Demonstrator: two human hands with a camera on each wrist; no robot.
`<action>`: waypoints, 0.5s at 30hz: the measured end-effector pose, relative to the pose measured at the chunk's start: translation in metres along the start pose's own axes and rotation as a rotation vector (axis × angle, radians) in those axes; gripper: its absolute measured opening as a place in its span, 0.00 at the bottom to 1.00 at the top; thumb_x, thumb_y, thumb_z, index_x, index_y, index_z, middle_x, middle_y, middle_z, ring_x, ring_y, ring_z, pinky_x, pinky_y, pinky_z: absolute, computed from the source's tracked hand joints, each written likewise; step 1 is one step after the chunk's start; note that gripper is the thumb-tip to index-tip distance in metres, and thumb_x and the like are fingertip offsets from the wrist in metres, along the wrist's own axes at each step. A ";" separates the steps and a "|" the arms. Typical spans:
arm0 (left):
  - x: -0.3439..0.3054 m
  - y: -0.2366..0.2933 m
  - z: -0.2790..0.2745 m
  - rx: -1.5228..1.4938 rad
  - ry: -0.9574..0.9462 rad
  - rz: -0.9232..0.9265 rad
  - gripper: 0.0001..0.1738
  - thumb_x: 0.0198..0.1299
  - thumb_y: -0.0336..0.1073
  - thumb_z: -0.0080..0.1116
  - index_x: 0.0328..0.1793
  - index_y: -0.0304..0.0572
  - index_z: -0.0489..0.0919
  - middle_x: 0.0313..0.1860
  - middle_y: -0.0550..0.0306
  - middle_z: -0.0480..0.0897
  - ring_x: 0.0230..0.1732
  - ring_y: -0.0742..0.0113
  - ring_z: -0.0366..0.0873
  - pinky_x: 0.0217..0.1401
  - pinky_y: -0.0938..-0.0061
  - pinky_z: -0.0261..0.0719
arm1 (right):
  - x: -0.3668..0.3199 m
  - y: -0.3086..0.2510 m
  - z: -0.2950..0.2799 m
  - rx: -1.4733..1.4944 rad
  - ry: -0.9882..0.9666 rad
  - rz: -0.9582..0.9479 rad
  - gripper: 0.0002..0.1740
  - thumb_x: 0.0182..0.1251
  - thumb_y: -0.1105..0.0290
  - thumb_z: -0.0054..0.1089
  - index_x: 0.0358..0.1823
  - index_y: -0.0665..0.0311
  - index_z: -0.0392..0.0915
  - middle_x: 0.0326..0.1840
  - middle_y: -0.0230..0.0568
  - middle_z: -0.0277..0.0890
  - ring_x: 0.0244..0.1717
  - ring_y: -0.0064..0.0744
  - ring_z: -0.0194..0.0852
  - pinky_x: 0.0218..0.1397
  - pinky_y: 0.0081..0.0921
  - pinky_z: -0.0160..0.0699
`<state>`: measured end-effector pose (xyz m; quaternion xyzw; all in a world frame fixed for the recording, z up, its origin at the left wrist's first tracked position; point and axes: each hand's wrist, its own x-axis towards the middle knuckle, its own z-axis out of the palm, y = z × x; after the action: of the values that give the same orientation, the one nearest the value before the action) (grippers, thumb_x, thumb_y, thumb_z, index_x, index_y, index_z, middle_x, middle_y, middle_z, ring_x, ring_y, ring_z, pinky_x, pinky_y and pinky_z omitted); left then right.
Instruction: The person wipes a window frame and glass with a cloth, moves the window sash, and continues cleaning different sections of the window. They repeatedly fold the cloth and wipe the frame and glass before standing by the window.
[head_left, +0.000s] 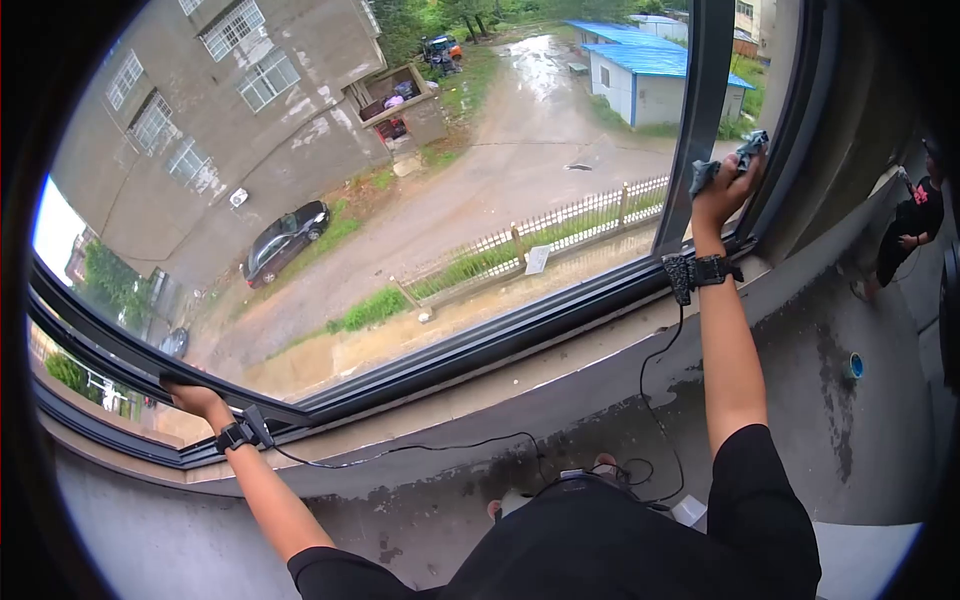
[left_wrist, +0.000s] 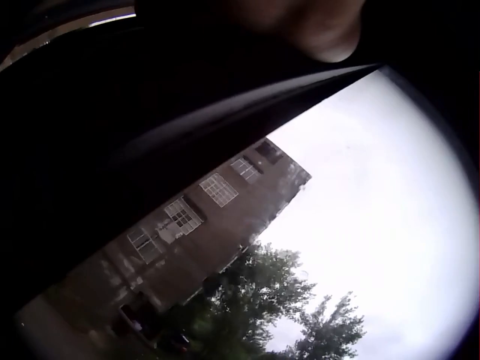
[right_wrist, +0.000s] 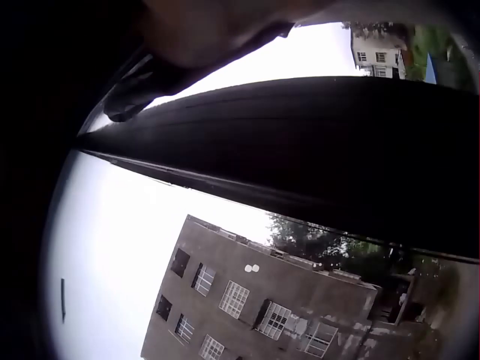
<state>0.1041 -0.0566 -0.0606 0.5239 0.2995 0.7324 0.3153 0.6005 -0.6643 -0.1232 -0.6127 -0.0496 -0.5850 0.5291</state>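
A grey-blue cloth [head_left: 748,150] is bunched in my right hand [head_left: 728,190], raised against the narrow pane between the dark upright bar [head_left: 703,110] and the right window frame. In the right wrist view, part of the right hand [right_wrist: 214,34] and the dark cloth [right_wrist: 135,94] show beside the wide dark bar [right_wrist: 300,142]. My left hand [head_left: 195,400] is at the dark sash frame [head_left: 240,392] at lower left, its fingers partly hidden by the frame. Only a blurred part of the left hand [left_wrist: 315,26] shows in the left wrist view, near the dark frame.
A sill [head_left: 480,388] runs below the window. Black cables [head_left: 420,446] hang from both wrist straps towards the floor. A person in dark clothes [head_left: 915,215] stands at the far right, near a small blue round object [head_left: 855,366]. Outside are a building, a car and a fence.
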 end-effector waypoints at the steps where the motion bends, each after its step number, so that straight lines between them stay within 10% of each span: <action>1: 0.004 -0.004 -0.004 0.011 -0.036 -0.043 0.32 0.69 0.61 0.30 0.35 0.40 0.74 0.26 0.56 0.76 0.24 0.68 0.74 0.28 0.76 0.74 | -0.013 -0.024 0.005 0.011 0.004 -0.072 0.29 0.66 0.66 0.46 0.67 0.72 0.59 0.69 0.58 0.58 0.69 0.55 0.55 0.71 0.43 0.51; 8: 0.001 -0.022 -0.002 0.130 -0.047 0.084 0.27 0.73 0.49 0.31 0.44 0.31 0.75 0.33 0.51 0.79 0.37 0.59 0.76 0.46 0.68 0.72 | -0.151 -0.231 0.021 0.192 -0.230 -0.478 0.25 0.62 0.71 0.53 0.62 0.64 0.68 0.61 0.49 0.67 0.60 0.49 0.63 0.61 0.42 0.60; 12: -0.085 0.073 -0.005 0.189 -0.081 0.384 0.20 0.70 0.37 0.39 0.66 0.39 0.63 0.62 0.49 0.67 0.61 0.59 0.64 0.60 0.67 0.64 | -0.225 -0.343 -0.003 0.742 -0.789 -0.351 0.20 0.55 0.80 0.56 0.52 0.62 0.75 0.46 0.42 0.75 0.47 0.42 0.71 0.52 0.34 0.70; 15: -0.173 0.101 -0.069 -0.442 -0.712 -0.206 0.38 0.67 0.49 0.48 0.77 0.49 0.46 0.71 0.49 0.55 0.71 0.57 0.55 0.71 0.55 0.55 | -0.280 -0.403 -0.055 0.910 -1.066 -0.181 0.23 0.55 0.78 0.59 0.55 0.64 0.72 0.43 0.48 0.73 0.46 0.46 0.71 0.49 0.35 0.72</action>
<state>0.0664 -0.2615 -0.1016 0.6313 0.0585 0.5170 0.5751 0.2035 -0.3714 -0.1138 -0.5273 -0.5924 -0.1679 0.5856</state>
